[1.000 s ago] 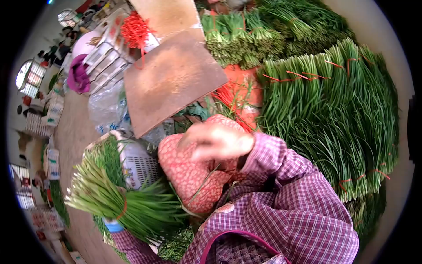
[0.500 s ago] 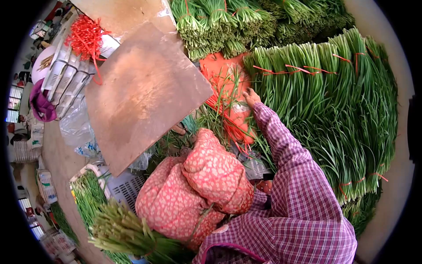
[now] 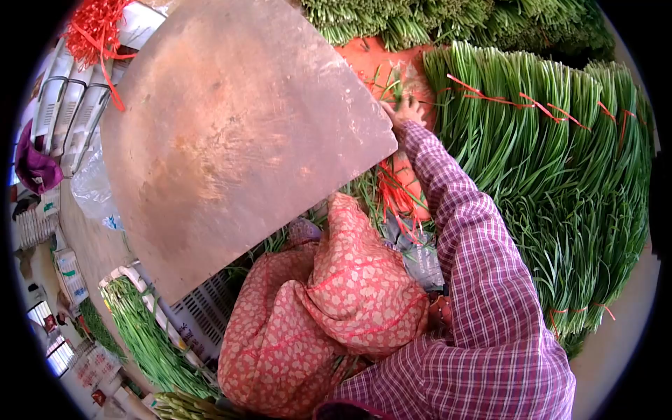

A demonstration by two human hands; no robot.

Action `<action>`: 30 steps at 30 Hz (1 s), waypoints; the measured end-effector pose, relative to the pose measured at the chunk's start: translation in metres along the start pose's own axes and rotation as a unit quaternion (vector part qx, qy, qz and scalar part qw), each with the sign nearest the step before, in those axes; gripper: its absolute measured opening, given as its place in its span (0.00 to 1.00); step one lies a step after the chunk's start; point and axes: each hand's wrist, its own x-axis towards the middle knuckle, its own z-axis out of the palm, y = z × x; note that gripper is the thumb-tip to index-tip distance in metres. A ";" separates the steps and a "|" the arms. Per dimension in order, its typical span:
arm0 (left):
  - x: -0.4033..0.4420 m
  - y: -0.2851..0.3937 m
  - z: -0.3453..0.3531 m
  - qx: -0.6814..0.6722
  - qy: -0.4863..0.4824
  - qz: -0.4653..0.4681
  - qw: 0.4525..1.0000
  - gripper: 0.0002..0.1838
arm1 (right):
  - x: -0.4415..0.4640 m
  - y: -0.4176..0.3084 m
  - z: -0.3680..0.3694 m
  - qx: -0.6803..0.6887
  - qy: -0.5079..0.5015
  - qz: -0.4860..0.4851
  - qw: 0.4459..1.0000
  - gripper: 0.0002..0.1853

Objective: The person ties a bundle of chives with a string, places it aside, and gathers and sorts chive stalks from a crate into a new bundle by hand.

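Note:
My right hand [image 3: 407, 113] reaches forward onto the orange sheet [image 3: 364, 61], just past the right corner of a brown board [image 3: 231, 133]. Its fingers are apart, beside a few loose green stems [image 3: 397, 85]. To its right stand tied bundles of long green leafy stalks [image 3: 539, 140], with red ties round them. Red strips [image 3: 400, 192] lie on the sheet nearer my lap. My left hand is out of view; at the bottom edge only the pale stem ends of a bundle [image 3: 185, 406] show.
A white basket [image 3: 148, 297] of green stalks stands at the lower left. Red ribbons [image 3: 94, 31] hang by white crates [image 3: 66, 98] at the upper left, near a purple cloth [image 3: 36, 164]. More green bundles [image 3: 462, 21] lie at the back. Patterned red cloth [image 3: 364, 280] covers my knees.
My right hand has gone from above my lap out to the orange sheet. The bundle held by my left hand has dropped toward the bottom edge, and that hand has left view. The camera view has shifted.

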 end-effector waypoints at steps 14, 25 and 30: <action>-0.010 -0.004 0.000 0.001 -0.015 0.040 0.999 0.39 | -0.058 -0.025 0.181 0.055 0.009 -0.173 0.983 0.57; -0.009 -0.017 0.001 -0.013 -0.018 0.049 0.999 0.36 | -0.159 0.006 0.079 0.268 -0.168 -0.274 0.908 0.27; -0.005 -0.019 0.001 -0.017 -0.024 0.060 0.998 0.35 | -0.222 0.017 0.066 0.110 -0.284 -0.523 0.796 0.23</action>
